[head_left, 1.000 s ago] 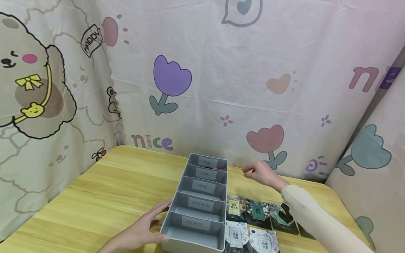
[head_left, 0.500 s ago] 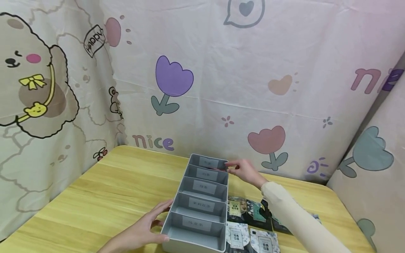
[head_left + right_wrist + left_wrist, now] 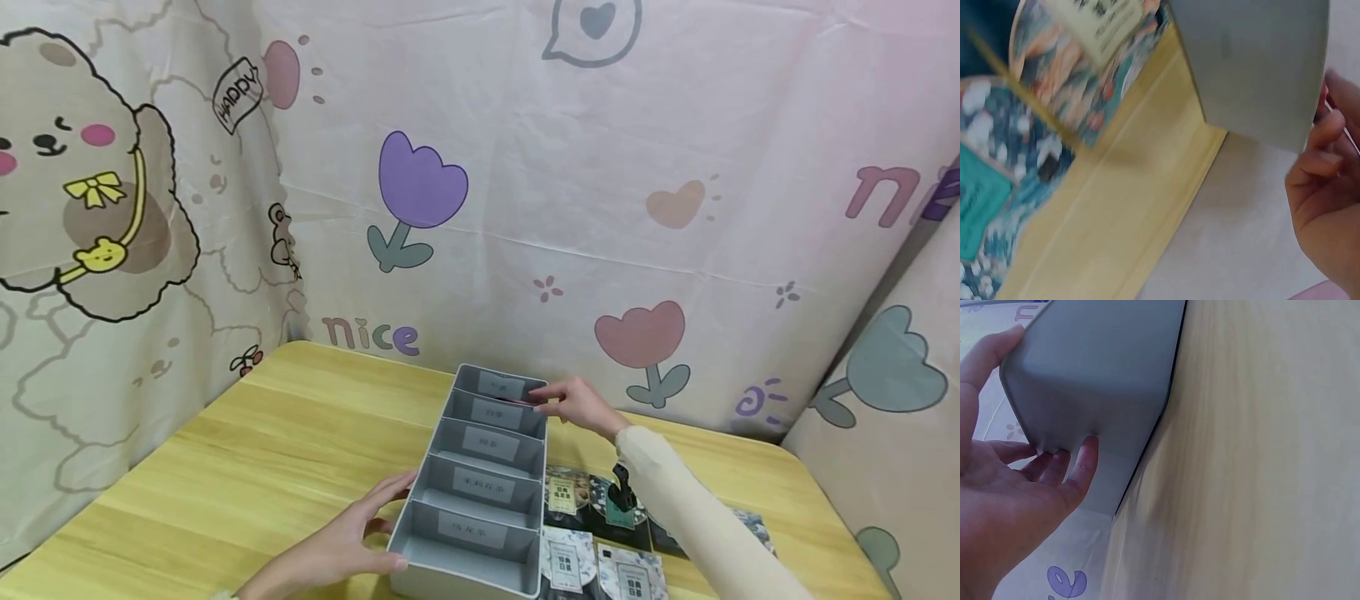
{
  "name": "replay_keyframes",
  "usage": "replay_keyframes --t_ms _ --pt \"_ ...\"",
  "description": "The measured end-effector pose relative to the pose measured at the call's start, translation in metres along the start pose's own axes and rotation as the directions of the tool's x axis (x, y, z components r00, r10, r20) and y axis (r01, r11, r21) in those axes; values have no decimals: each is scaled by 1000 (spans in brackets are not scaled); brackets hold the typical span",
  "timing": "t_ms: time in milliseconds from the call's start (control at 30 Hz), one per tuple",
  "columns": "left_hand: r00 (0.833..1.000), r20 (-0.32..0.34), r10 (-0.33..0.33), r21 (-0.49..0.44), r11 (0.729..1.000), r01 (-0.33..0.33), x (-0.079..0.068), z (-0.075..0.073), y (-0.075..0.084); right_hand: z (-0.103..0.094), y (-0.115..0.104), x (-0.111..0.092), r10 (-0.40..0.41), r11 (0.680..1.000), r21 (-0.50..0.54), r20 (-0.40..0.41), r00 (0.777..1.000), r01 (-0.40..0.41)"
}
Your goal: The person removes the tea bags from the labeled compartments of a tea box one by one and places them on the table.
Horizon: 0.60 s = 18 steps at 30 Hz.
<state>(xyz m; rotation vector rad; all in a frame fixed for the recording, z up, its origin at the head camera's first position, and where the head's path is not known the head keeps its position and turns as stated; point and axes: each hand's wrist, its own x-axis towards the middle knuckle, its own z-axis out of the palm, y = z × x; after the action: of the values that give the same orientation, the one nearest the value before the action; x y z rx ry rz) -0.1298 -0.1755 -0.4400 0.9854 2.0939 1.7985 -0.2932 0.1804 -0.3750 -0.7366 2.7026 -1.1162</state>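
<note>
A long grey storage box (image 3: 467,581) with several labelled compartments stands on the table. My left hand (image 3: 337,540) grips its near left corner; in the left wrist view the thumb lies along the rim and the fingertips press the side wall (image 3: 1122,412). At the far right rim is my right hand (image 3: 583,407), fingers reaching into the farthest compartment. A thin red packet edge (image 3: 517,402) shows there. The right wrist view has that red packet (image 3: 1322,100) between the curled fingers; most of it is hidden behind the box wall.
Right of the box lie tea packets with printed labels: a yellow-labelled one (image 3: 562,493), a green-labelled one (image 3: 619,515) and white ones (image 3: 566,567) nearer. My right forearm (image 3: 697,517) crosses above several. A patterned cloth (image 3: 510,208) hangs behind the wooden table (image 3: 300,417).
My right hand has moved left from above the table to the box's far right rim and its fingers have entered the farthest compartment. The left hand stays on the box.
</note>
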Motion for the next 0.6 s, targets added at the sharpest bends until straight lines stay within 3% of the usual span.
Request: replay_keyframes --t_ms 200,300,500,600 --pt "1000 -6 -6 -6 1000 6 0 1 2 0 7 2 -1 1000 4 57 998 0" --pt "1000 2 0 0 1000 0 1 1 3 0 8 2 -13 1000 16 59 998 12" --pt "998 2 -66 -8 998 66 0 0 2 2 8 2 -46 998 39 60 997 44" --pt "999 1 -49 -4 999 49 1 0 2 3 7 3 -50 998 44 54 997 47"
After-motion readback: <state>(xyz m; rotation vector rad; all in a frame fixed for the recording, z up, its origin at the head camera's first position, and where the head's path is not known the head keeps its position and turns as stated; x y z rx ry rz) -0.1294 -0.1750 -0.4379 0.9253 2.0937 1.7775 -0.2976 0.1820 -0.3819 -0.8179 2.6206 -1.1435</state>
